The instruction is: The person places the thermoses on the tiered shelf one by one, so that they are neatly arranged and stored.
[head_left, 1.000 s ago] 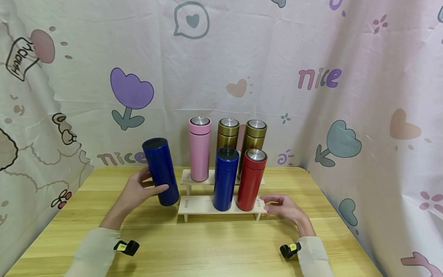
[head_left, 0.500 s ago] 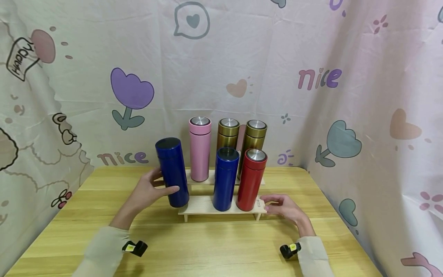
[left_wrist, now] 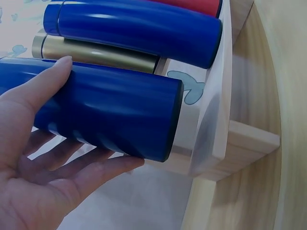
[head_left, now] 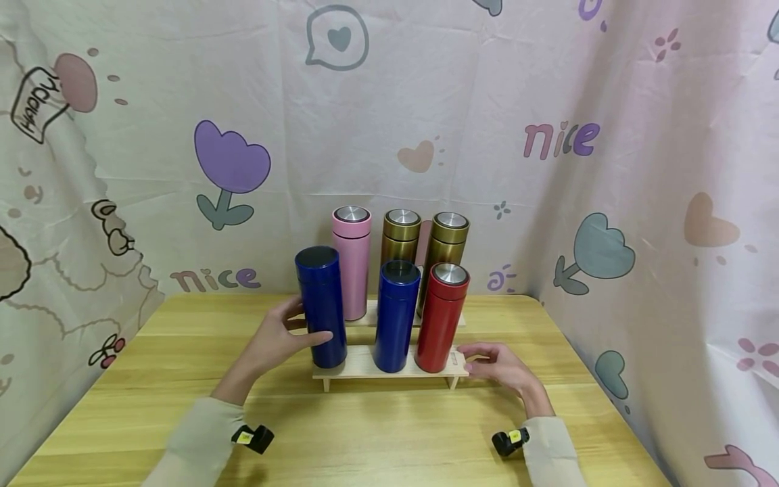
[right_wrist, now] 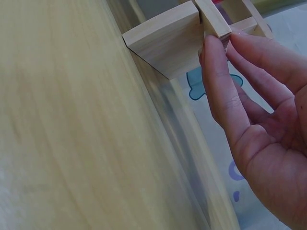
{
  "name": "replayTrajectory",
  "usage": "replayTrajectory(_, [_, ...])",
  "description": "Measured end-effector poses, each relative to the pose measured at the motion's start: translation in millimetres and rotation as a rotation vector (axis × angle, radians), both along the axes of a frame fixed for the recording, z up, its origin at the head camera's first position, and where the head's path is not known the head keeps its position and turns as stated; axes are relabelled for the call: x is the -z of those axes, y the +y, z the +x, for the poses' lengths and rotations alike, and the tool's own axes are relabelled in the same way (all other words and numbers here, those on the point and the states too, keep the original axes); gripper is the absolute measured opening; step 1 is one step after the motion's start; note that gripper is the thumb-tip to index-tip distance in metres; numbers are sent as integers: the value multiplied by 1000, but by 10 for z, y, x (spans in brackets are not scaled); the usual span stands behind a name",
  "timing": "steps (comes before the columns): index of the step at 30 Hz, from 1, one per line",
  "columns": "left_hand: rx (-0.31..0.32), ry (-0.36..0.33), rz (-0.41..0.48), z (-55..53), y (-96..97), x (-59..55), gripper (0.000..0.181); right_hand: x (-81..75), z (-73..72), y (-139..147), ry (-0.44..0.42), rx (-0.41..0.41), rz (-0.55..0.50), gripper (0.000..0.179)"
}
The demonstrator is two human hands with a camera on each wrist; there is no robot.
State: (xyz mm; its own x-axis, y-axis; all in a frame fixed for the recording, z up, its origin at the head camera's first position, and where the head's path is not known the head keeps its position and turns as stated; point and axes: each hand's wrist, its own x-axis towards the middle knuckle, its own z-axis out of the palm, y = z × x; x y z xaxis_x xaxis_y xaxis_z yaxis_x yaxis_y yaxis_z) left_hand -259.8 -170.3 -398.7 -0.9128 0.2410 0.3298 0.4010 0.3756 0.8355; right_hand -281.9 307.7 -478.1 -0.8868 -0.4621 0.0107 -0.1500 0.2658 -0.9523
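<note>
My left hand (head_left: 276, 341) grips a blue thermos bottle (head_left: 322, 297), thumb across the front and fingers behind. The bottle is held over the left end of the lower step of a wooden display stand (head_left: 359, 364). In the left wrist view, a small gap shows between the dark base of this bottle (left_wrist: 120, 108) and the board. At the other end, my right hand (head_left: 502, 368) pinches the edge of the lower board (right_wrist: 213, 18) between thumb and fingers. On that step stand a second blue thermos (head_left: 397, 318) and a red thermos (head_left: 442, 318).
The raised back step (head_left: 371, 315) carries a pink thermos (head_left: 356, 270) and two gold ones, a left (head_left: 402, 237) and a right (head_left: 450, 237), partly hidden by the front bottles. A patterned cloth (head_left: 365, 135) hangs behind the wooden table (head_left: 365, 433).
My left hand has carried the blue thermos rightward, from beside the stand to over the left end of its lower step, and the bottle is now more upright. My right hand stays put.
</note>
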Motion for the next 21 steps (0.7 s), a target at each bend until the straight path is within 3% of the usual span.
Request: replayTrajectory(21, [29,2,19,-44,274,83,76,22,-10,-6,-2,10,11,49])
